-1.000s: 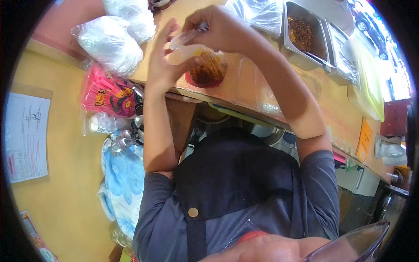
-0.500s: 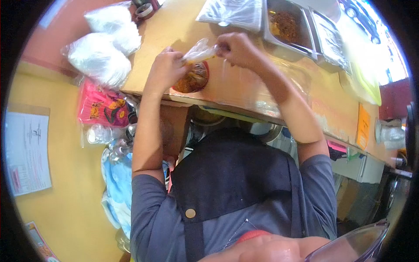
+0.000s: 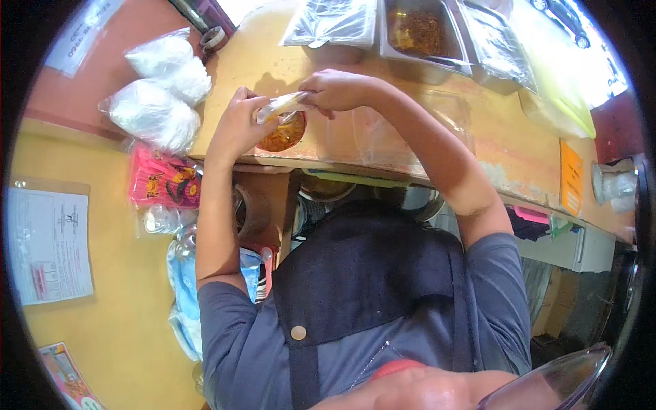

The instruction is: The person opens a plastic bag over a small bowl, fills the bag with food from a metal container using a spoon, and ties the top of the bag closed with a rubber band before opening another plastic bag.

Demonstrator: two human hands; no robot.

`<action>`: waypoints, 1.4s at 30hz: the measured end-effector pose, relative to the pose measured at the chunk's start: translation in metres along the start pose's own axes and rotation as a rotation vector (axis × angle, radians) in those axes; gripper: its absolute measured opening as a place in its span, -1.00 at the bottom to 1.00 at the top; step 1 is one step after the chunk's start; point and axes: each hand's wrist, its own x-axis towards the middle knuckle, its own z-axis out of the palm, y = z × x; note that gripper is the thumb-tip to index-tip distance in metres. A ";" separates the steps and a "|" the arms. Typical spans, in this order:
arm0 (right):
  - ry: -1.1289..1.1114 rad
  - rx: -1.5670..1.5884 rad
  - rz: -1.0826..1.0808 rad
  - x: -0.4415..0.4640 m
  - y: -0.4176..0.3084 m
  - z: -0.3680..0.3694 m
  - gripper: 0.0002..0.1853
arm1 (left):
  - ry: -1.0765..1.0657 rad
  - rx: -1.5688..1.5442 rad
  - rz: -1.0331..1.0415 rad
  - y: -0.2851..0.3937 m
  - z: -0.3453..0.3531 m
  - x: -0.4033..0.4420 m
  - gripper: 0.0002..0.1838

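Note:
A small clear plastic bag (image 3: 283, 105) is stretched between my two hands, bunched and slightly cloudy. My left hand (image 3: 239, 124) has its fingers closed on one end of it. At the other end, my right hand (image 3: 336, 89) pinches the plastic. Just below the bag stands a red-rimmed bowl (image 3: 284, 137) of orange-yellow food, close to the counter's front edge. My left fingers and the bag cover part of that bowl. Whether the bag has anything inside, I cannot tell.
Metal food trays, one holding dark brown food (image 3: 418, 34) and others covered with plastic (image 3: 329, 24), line the back of the wooden counter (image 3: 506, 147). A clear plastic sheet or lid (image 3: 383, 133) lies right of the bowl. White-filled plastic bags (image 3: 154, 113) sit at the left.
My hands have come closer together, and the bag between them is lower over the bowl and more bunched. The whole view has shifted slightly.

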 end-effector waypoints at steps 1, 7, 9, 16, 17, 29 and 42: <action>-0.032 0.207 -0.001 -0.007 0.006 -0.004 -0.73 | -0.030 -0.042 -0.046 0.005 -0.002 0.003 -0.72; 0.249 1.018 -0.208 -0.077 0.028 0.030 -0.71 | -0.141 -0.337 -0.143 0.057 -0.021 0.057 -0.88; 0.325 1.275 -0.298 -0.115 0.023 0.040 -0.71 | -0.091 -0.465 -0.045 0.092 -0.021 0.074 -0.91; 0.534 1.518 -0.639 -0.201 0.042 0.050 -0.66 | -0.095 -1.199 0.336 0.251 0.011 0.113 -0.84; 0.601 1.476 -0.687 -0.209 0.058 0.043 -0.63 | -0.146 -1.299 0.343 0.263 0.026 0.121 -0.83; 1.120 0.648 0.273 -0.380 0.168 0.004 -0.77 | -0.487 -1.268 0.212 0.360 0.181 0.151 -0.80; 1.628 -0.043 0.420 -0.332 0.190 0.033 -0.85 | -0.594 -1.898 -0.501 0.396 0.239 0.146 -0.80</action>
